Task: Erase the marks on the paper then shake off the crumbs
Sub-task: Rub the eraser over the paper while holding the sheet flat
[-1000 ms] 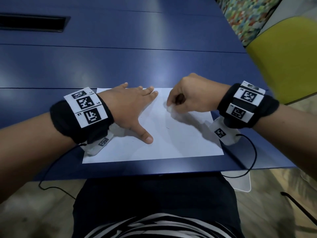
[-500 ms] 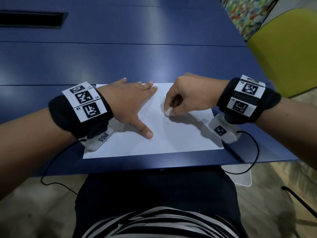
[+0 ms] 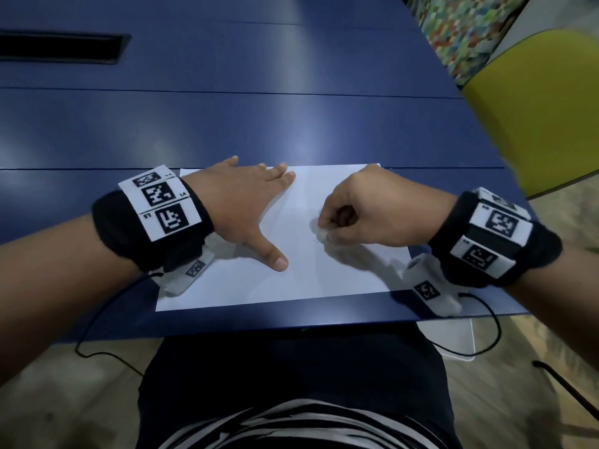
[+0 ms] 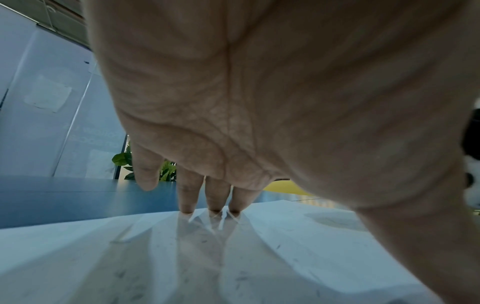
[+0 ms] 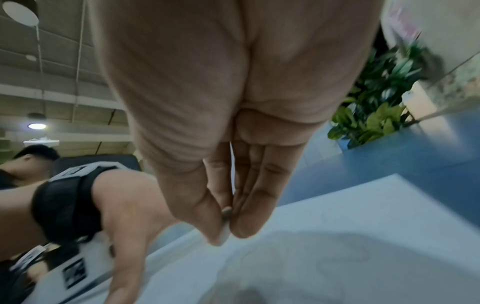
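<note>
A white sheet of paper [image 3: 301,280] lies on the blue table [image 3: 259,124] near its front edge. My left hand [image 3: 246,209] lies flat on the sheet's left half with fingers spread, fingertips [image 4: 215,205] pressing the paper [image 4: 233,257]. My right hand [image 3: 363,215] pinches a small white eraser [image 3: 322,235] between thumb and fingers, its tip down on the sheet's middle beside a faint pencil mark [image 3: 315,241]. In the right wrist view the eraser [image 5: 224,234] peeks out between the thumb and fingertips over the paper [image 5: 337,236]. Small dark crumbs [image 4: 241,277] speckle the sheet.
A yellow chair [image 3: 534,108] stands at the table's right end. A dark cable slot [image 3: 61,48] is cut into the table at the far left. Wrist-camera cables [image 3: 486,319] hang over the front edge. A potted plant [image 5: 376,115] stands beyond the table.
My right hand has slid with the eraser down the sheet toward me, from near the top edge to the middle. My left hand has stayed flat on the paper.
</note>
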`<move>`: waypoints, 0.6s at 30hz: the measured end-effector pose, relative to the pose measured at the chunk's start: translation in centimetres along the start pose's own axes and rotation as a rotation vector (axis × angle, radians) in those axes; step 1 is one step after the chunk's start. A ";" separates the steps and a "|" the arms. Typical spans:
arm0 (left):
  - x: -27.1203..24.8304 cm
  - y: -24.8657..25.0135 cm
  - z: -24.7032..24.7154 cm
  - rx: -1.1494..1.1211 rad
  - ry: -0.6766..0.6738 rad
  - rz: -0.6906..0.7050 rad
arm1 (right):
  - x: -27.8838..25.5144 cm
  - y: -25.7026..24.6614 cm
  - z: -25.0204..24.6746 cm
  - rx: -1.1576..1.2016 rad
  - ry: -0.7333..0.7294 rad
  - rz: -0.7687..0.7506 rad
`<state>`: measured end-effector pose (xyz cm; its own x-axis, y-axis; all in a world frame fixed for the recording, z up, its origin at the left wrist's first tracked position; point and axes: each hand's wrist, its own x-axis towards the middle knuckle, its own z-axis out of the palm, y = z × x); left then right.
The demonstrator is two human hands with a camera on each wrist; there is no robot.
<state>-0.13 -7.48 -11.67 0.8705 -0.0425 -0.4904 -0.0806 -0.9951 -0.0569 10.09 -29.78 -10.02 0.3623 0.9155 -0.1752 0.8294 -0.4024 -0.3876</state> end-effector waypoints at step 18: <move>0.1 0.4 0.0 0.000 0.010 -0.026 | -1.6 0.7 0.1 -0.029 0.096 0.084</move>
<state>-0.08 -7.84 -11.69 0.8769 -0.0172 -0.4803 -0.0578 -0.9959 -0.0698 10.05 -31.57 -10.13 0.4688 0.8755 -0.1175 0.8059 -0.4784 -0.3488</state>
